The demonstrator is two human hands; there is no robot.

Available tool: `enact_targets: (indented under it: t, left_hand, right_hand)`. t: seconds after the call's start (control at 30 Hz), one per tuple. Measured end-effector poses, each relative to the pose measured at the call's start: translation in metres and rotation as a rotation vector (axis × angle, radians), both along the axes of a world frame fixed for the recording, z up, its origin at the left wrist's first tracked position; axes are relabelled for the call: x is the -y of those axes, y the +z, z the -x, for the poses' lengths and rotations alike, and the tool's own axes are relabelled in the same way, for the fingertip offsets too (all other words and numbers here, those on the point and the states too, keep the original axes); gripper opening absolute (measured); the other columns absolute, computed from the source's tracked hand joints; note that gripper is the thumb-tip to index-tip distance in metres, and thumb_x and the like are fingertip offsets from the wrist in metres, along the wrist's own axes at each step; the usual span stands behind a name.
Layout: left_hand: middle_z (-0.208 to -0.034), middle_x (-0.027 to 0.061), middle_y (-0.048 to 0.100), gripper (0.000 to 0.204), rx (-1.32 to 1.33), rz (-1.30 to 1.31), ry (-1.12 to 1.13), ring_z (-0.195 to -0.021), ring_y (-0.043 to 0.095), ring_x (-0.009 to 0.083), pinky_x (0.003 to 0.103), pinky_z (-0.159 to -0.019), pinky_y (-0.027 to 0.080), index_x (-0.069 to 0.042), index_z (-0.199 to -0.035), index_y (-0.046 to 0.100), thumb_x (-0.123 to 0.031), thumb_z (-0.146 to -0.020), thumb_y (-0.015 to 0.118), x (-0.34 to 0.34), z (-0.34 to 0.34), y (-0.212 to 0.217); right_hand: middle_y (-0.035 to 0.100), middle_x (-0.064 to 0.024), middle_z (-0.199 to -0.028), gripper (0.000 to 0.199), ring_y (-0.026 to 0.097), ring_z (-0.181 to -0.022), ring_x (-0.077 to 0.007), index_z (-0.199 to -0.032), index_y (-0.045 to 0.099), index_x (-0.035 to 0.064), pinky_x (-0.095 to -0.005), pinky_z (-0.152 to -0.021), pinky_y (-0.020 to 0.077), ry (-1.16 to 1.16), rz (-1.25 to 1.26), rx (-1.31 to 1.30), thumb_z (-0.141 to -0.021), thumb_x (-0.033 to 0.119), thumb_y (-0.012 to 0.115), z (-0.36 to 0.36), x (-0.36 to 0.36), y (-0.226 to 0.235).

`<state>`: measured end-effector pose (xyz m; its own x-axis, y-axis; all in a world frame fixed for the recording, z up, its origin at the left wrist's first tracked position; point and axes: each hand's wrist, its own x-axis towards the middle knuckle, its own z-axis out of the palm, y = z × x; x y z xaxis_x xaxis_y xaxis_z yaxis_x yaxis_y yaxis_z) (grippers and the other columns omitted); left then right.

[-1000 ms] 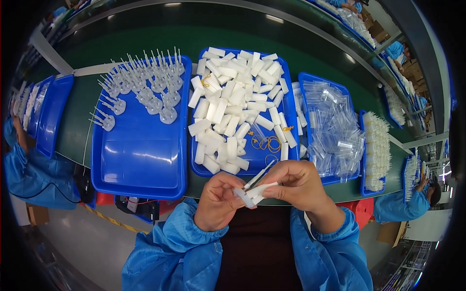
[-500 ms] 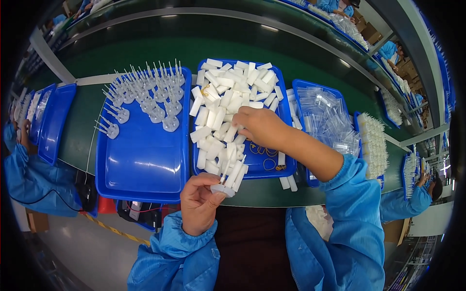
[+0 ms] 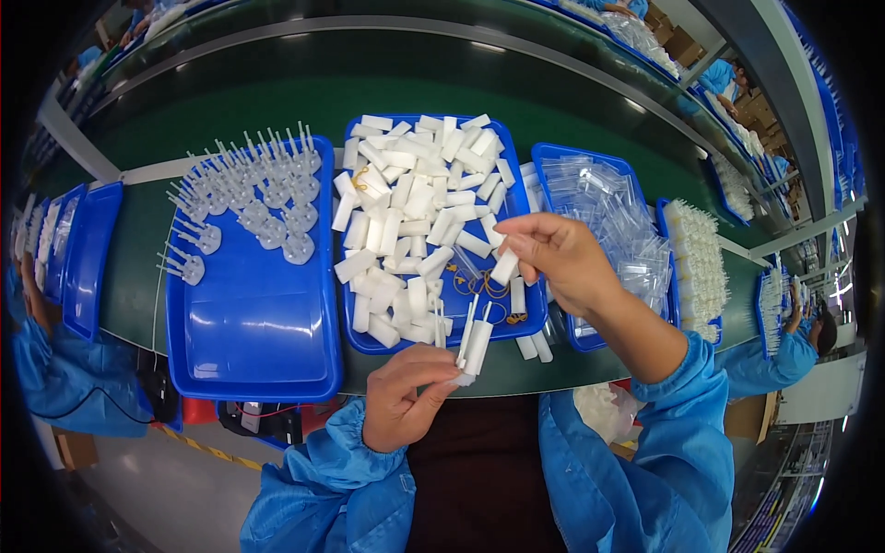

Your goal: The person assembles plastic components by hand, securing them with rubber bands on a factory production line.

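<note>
1. I see my left hand (image 3: 406, 401) low in front of my body, fingers pinched around the base of a small bundle of white plastic sleeve pieces with thin needle-like stems (image 3: 475, 341). The bundle stands tilted upward over the near edge of the green belt table (image 3: 138, 276).
2. My right hand (image 3: 553, 258) is raised over the middle blue plastic tray (image 3: 525, 318), thumb and fingertips gripping a single short white foam-like tube (image 3: 504, 265) just lifted clear of the heap.
3. That heap of white tubes (image 3: 415, 212) fills most of the middle tray. A few yellow rubber bands (image 3: 484, 288) lie on the bare blue floor near the right hand.
4. To do this step well, I judge the single tube should be kept pinched near one end so its open end stays free, then brought down in line with the bundle rather than across it.
5. The left grip should stay firm but low, so the stems do not splay; I cannot tell how many pieces it holds.
6. To the left sits a wide blue tray (image 3: 258, 341) carrying clear round-based pieces with upright pins (image 3: 249, 198); to the right, a tray of clear plastic bags (image 3: 613, 212) and a stack of white strips (image 3: 696, 263).
7. Stray tubes (image 3: 535, 348) lie on the belt beside the tray's near edge.
</note>
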<state>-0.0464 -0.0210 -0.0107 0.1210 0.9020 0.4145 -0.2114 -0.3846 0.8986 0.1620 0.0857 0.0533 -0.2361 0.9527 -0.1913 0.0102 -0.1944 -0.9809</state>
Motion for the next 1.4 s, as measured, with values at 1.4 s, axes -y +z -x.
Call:
enact_targets:
  t: [1.4]
  left_hand:
    - [-0.092, 0.0119, 0.063, 0.016, -0.157, -0.152, -0.218, -0.073, 0.060, 0.0249, 0.030, -0.064, 0.048, -0.003, -0.091, 0.064, 0.003, -0.077, 0.065, -0.009, -0.023, 0.000]
  right_hand:
    - [0.065, -0.0124, -0.083, 0.012, 0.065, -0.077, -0.0152, -0.086, 0.059, -0.0017, -0.0243, -0.070, 0.0525, 0.213, 0.093, -0.025, -0.076, -0.003, 0.067, -0.030, 0.041, 0.010]
